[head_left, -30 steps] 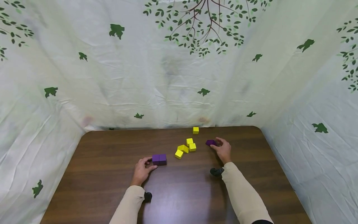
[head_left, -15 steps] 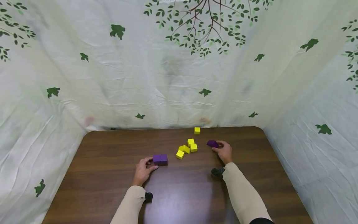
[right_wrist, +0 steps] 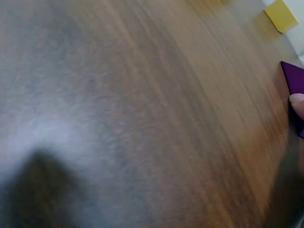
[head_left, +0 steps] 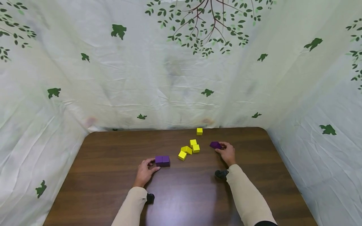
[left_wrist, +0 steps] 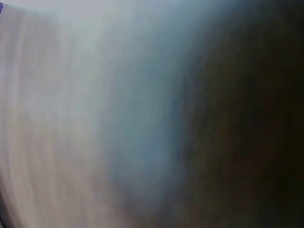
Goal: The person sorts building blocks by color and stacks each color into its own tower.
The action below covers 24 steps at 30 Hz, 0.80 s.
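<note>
Two purple cubes (head_left: 162, 161) stand side by side on the wooden table, left of centre in the head view. My left hand (head_left: 145, 173) is at their left end, its thumb in front of the left cube and its fingers toward the back; it appears to hold that cube. Farther right, my right hand (head_left: 227, 154) pinches a darker purple angular block (head_left: 216, 145) on the table, thumb in front and fingers behind. In the right wrist view the thumb (right_wrist: 298, 105) presses on the dark purple block (right_wrist: 293, 78). The left wrist view is mostly blurred.
Several yellow blocks (head_left: 193, 142) lie loosely clustered between the two hands. One yellow cube (head_left: 199, 131) sits apart near the back edge of the table (head_left: 113, 147). A white curtain (head_left: 127, 78) with leaf prints hangs behind the table and along both sides.
My right fingers have come down behind the dark purple block, which has turned slightly. The left hand and the two purple cubes stay put; the head view shifts a little.
</note>
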{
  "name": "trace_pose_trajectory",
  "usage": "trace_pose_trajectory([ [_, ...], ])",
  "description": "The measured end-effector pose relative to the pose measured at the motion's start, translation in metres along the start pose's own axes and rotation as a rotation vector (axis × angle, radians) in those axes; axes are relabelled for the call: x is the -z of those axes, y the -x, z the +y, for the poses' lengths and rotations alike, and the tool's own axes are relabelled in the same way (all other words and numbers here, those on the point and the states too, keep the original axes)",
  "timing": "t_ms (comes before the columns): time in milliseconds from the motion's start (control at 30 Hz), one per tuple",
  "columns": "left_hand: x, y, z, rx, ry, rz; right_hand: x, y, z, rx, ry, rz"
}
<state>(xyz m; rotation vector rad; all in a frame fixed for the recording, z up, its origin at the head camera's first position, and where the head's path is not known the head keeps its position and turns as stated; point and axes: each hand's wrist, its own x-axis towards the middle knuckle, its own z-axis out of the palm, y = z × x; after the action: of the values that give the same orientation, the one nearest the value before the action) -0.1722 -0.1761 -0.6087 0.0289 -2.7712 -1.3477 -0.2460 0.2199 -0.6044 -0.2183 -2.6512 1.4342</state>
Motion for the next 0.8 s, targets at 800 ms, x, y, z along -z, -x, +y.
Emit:
trace_pose_trajectory([
  [800,-0.001,0.000,-0.001,0.000,-0.001,-0.005,-0.030,0.078,-0.026,0.033,-0.072,-0.042],
])
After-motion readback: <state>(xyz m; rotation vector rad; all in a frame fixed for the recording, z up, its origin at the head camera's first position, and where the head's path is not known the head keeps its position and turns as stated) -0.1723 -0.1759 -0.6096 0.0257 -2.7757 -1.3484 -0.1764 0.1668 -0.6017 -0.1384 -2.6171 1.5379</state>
